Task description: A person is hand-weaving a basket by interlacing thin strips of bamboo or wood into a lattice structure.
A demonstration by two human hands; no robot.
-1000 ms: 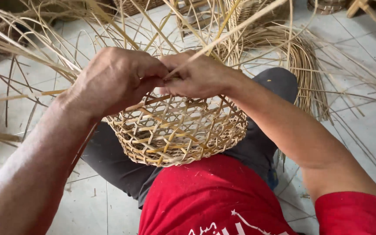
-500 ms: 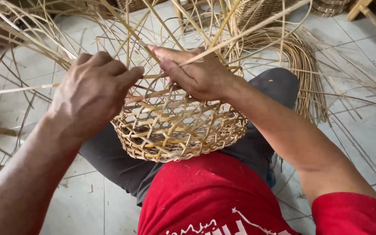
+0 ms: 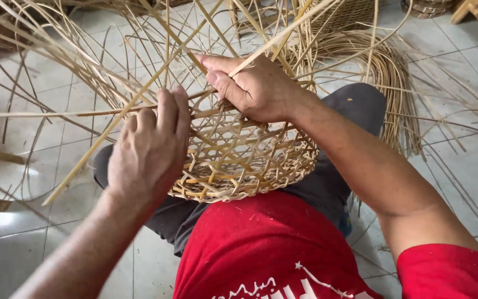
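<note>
Since 1 second ago, both hands have parted: then they met at the top of the basket, now the left hand point(image 3: 147, 152) sits lower left of centre and the right hand point(image 3: 253, 88) upper centre.

A half-woven basket point(image 3: 244, 160) of pale bamboo rests on the person's lap at the middle of the frame, its open lattice bottom tilted toward the camera. Many loose strips point(image 3: 84, 72) fan upward and outward from its rim.

The left hand's fingers point(image 3: 172, 113) are nearly straight and close together, pressed against the basket's left wall among the strips; whether they pinch one cannot be told. The right hand's fingers point(image 3: 217, 66) curl over the far rim, closed on 1 long strip point(image 3: 283, 36) that runs to the upper right.

Doing this step well likely means keeping the held strip taut and flat while the left hand steadies the wall, so the lattice gaps stay even.

Below is a floor point(image 3: 40, 166) of pale grey tiles. A coil of bamboo strips point(image 3: 388, 72) lies at upper right, beside another woven basket point(image 3: 349, 14). The person wears a red shirt point(image 3: 272, 249) and dark shorts point(image 3: 355, 105).
</note>
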